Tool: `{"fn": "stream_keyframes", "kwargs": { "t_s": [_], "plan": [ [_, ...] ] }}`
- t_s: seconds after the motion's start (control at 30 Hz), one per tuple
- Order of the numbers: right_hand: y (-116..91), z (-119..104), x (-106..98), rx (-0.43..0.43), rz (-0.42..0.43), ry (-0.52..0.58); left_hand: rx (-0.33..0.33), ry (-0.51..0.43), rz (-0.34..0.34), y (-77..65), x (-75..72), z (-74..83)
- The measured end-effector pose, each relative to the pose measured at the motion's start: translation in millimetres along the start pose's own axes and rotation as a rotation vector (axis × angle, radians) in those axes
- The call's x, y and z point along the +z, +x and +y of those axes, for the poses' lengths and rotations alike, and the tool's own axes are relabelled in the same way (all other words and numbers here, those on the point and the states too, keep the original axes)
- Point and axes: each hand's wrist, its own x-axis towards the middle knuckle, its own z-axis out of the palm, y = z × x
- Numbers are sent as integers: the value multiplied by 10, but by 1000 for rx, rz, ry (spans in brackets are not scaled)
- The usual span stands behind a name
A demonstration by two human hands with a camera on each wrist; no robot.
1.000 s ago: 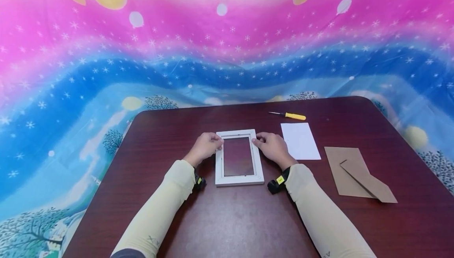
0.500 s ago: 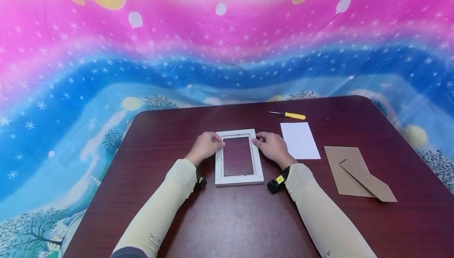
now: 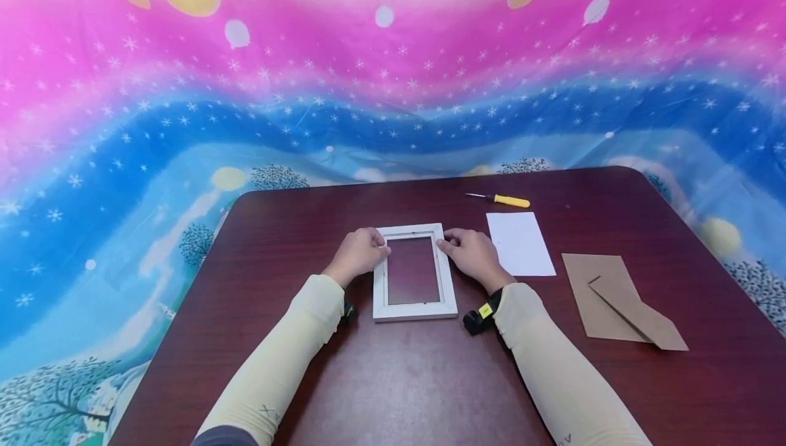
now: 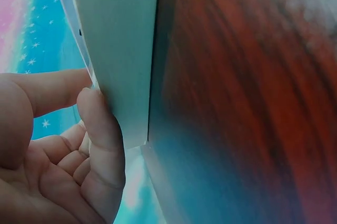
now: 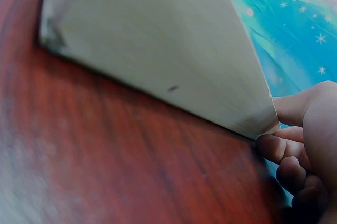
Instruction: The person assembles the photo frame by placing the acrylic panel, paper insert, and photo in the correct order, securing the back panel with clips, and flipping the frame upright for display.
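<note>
The left hand (image 3: 356, 253) pinches the left bar of a white frame (image 3: 414, 310); the right hand (image 3: 473, 253) grips its right bar, thumb on top; the frame lies flat on the dark red table (image 3: 399, 378), between both hands; white paper (image 3: 523, 245) lies just beside the right hand.

From the head, looking forward and down across the surface (image 3: 399, 378) to the patterned cloth (image 3: 393, 91). From each wrist, looking very near at one outer side of the white frame (image 3: 415, 311), sharing these three with the head view.
</note>
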Motion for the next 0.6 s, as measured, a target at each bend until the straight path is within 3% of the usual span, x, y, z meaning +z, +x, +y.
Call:
{"fn": "stream_keyframes", "kwargs": {
  "t_s": [0.6],
  "plan": [
    [1,-6,4,7,7,-22,-22,7,9,6,36,8]
  ]
}}
